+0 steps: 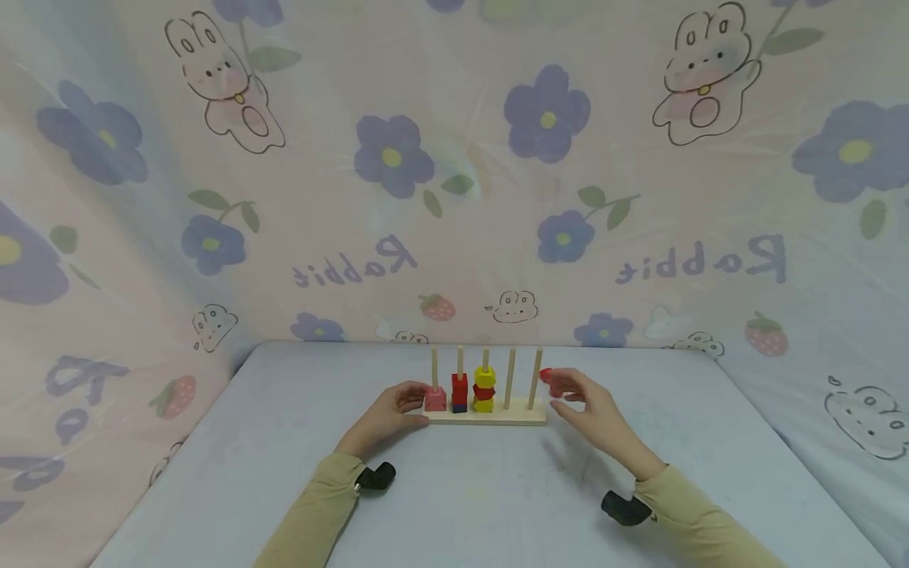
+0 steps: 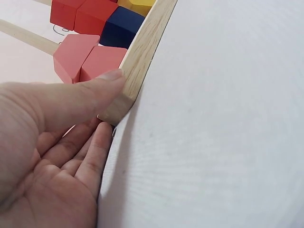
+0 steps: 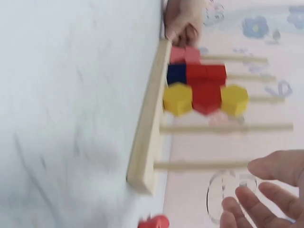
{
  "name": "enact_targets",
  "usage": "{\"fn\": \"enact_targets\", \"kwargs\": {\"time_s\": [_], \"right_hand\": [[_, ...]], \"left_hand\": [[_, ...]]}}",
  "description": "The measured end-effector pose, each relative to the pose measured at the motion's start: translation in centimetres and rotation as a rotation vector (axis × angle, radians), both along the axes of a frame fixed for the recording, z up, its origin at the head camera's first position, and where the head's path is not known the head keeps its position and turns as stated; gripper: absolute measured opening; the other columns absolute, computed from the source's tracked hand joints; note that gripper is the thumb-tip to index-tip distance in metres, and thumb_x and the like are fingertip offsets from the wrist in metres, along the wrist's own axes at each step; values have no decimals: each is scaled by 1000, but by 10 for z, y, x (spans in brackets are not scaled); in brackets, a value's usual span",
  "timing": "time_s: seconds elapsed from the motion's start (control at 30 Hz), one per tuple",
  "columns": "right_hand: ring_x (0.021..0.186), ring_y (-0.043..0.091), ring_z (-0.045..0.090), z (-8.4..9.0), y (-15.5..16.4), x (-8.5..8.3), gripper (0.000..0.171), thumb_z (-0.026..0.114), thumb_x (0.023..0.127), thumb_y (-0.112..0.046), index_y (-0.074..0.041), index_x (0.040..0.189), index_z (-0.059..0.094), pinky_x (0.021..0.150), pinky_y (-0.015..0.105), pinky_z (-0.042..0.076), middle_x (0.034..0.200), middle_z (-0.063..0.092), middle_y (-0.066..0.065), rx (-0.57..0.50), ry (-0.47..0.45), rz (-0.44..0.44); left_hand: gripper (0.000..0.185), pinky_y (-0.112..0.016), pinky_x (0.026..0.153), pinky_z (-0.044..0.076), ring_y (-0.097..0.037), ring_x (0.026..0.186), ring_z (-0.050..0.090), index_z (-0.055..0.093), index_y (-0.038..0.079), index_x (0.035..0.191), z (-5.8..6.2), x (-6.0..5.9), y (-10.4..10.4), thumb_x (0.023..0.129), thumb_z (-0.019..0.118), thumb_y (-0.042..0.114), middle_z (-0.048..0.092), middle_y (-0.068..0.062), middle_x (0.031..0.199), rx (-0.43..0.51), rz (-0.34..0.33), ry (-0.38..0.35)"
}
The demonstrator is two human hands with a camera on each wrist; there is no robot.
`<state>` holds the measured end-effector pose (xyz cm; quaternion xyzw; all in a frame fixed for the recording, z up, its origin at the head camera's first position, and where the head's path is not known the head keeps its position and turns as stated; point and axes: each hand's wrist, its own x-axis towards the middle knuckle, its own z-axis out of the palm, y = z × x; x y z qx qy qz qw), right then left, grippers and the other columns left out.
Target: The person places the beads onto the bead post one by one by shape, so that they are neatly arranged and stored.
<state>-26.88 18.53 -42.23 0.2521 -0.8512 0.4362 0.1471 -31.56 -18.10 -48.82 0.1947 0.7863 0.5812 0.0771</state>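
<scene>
My left hand (image 1: 389, 410) grips the left end of a pale wooden peg board (image 1: 486, 420); its thumb (image 2: 107, 81) lies on the front edge, the other fingers round the end. Pink blocks (image 2: 104, 61) sit on the leftmost peg. Beside them, red blocks (image 3: 205, 73) are stacked over a dark blue block (image 3: 176, 74). A third peg carries a red block (image 3: 206, 99) between two yellow blocks (image 3: 177, 99). The two right pegs are bare. Near the rightmost peg (image 3: 204, 166), my right hand (image 1: 591, 406) has its fingers spread, holding nothing in the right wrist view.
A small red object (image 3: 154, 222) with a rounded top stands on the table beyond the board's right end, partly behind the right hand in the head view. The white table (image 1: 454, 497) meets a printed curtain (image 1: 461, 213) at the back.
</scene>
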Motion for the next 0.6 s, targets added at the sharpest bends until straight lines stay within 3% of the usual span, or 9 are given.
{"fn": "enact_targets", "kwargs": {"time_s": [0.2, 0.47, 0.6], "right_hand": [[105, 36, 58, 4, 37, -21, 44, 68, 86, 2, 2, 126, 53, 86, 48, 52, 115, 62, 19, 43, -18, -58], [110, 37, 56, -18, 75, -51, 48, 70, 85, 0, -1, 130, 52, 91, 54, 48, 121, 60, 19, 169, -47, -72], [113, 43, 52, -26, 83, -58, 45, 67, 86, 2, 2, 129, 52, 94, 58, 44, 124, 57, 23, 188, -77, -31]], "left_hand": [[56, -42, 104, 41, -35, 122, 50, 49, -3, 131, 1, 1, 2, 80, 72, -6, 52, -19, 131, 4, 6, -6], [53, -48, 104, 40, -40, 121, 49, 47, -8, 130, 23, 16, 5, 81, 68, -10, 51, -25, 130, 5, -21, -9], [55, -44, 103, 41, -38, 121, 50, 47, -7, 131, 16, 12, 3, 82, 69, -7, 50, -23, 131, 11, -20, 1]]}}
